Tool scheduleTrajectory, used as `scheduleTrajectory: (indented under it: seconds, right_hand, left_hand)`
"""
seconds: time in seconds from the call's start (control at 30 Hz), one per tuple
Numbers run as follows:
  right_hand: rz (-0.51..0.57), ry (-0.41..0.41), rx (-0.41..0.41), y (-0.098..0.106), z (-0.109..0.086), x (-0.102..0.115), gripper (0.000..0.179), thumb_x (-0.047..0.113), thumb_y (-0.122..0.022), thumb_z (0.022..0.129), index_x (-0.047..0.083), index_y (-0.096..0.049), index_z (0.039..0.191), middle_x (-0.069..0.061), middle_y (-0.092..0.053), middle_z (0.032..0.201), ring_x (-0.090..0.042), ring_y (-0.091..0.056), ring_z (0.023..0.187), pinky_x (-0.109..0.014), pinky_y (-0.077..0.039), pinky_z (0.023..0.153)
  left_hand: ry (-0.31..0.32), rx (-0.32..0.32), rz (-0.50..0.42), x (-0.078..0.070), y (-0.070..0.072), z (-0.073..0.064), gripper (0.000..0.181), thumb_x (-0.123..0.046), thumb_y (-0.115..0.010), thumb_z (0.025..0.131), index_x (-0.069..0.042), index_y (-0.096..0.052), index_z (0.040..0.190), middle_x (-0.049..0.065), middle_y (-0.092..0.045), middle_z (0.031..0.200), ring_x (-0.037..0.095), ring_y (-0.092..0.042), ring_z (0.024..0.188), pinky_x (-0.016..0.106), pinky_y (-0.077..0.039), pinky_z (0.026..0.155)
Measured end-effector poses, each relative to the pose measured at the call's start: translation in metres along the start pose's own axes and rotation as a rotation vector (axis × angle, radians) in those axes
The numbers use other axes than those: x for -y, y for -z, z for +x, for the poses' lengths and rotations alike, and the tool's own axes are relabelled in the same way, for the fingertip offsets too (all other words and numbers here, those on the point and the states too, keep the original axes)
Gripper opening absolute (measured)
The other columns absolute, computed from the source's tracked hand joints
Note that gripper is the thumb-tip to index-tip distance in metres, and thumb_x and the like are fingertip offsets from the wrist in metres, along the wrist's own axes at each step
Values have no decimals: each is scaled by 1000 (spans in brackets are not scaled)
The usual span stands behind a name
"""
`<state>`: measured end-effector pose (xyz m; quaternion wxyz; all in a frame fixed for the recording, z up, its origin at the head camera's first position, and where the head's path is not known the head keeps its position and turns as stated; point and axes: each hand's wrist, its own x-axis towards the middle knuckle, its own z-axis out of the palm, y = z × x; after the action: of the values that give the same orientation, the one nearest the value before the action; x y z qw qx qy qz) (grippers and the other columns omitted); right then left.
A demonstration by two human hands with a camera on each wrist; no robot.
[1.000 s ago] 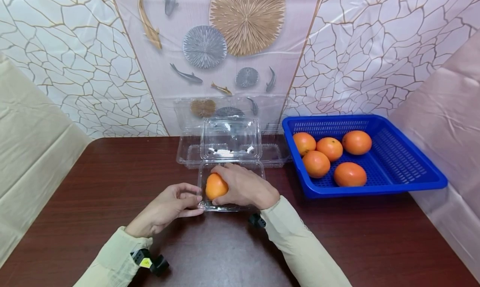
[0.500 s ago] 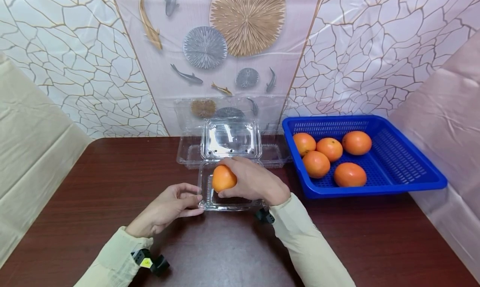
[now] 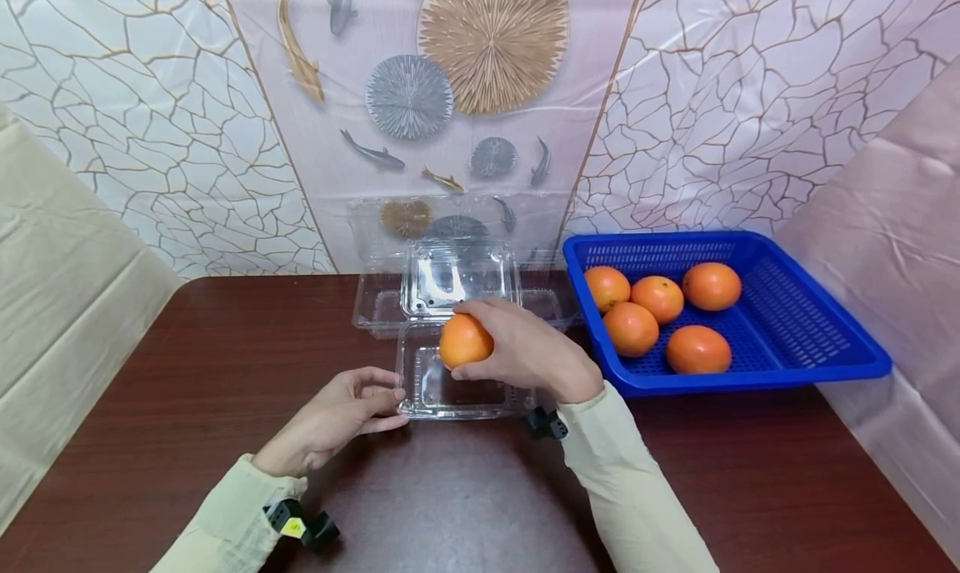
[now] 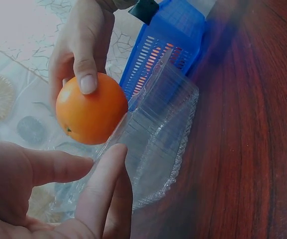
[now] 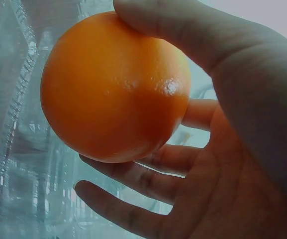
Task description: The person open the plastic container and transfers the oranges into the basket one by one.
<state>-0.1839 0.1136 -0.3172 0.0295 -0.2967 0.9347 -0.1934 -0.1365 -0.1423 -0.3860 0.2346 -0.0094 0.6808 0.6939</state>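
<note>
In the head view my right hand grips an orange, thumb on one side and fingers on the other. The orange is held above the base of a clear plastic clamshell container, whose lid stands open at the back. My left hand pinches the container's left front edge between thumb and fingers. In the left wrist view the orange hangs over the container wall. The right wrist view shows the orange close up, some fingers spread beneath it.
Behind the small container stands a larger clear plastic container, lid upright against the patterned backdrop. A blue perforated basket holds several oranges on the right. All stand on a dark red-brown wooden table.
My right hand has lifted the orange up from inside the small container and moved it right and away from me. The left hand stays at the container's edge.
</note>
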Motion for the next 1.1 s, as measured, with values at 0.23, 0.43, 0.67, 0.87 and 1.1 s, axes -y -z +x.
scheduleTrajectory:
  seconds: [0.23,0.43,0.67,0.87,1.1]
  right_hand:
    - [8,-20,-15,7,-3,-3,67,48,-82,83,19,-57,138,-2,-63,125,-22,-59,110,-37,-56,95]
    - [10,-33,-31,12,-6,-5,67,48,-83,83,19,-57,137,-3,-64,121,-23,-59,107,-38,-56,93]
    - [12,-49,-62,20,-11,-9,74,48,-84,82,16,-55,143,-6,-64,125,-26,-60,110,-42,-55,98]
    - [26,-60,-84,28,-15,-14,72,46,-84,82,17,-56,141,-4,-63,121,-22,-60,106,-38,-55,95]
    - [24,-91,-93,37,-20,-18,74,49,-84,81,19,-55,141,-3,-63,119,-23,-59,105,-39,-54,94]
  left_hand:
    - [8,1,4,1,1,0,39,-1,-55,103,13,-42,137,15,-54,117,13,-66,96,37,-62,98]
    - [6,11,-1,2,1,1,39,1,-54,102,14,-42,136,16,-55,116,14,-67,95,38,-62,98]
    - [8,12,14,2,0,1,38,1,-54,102,14,-42,136,21,-51,124,14,-67,96,39,-62,98]
    - [3,19,30,2,1,1,38,-1,-54,103,14,-42,136,18,-52,121,15,-69,97,36,-63,97]
    - [-16,16,57,1,2,-1,39,-3,-55,103,15,-43,136,18,-56,121,14,-69,96,36,-62,98]
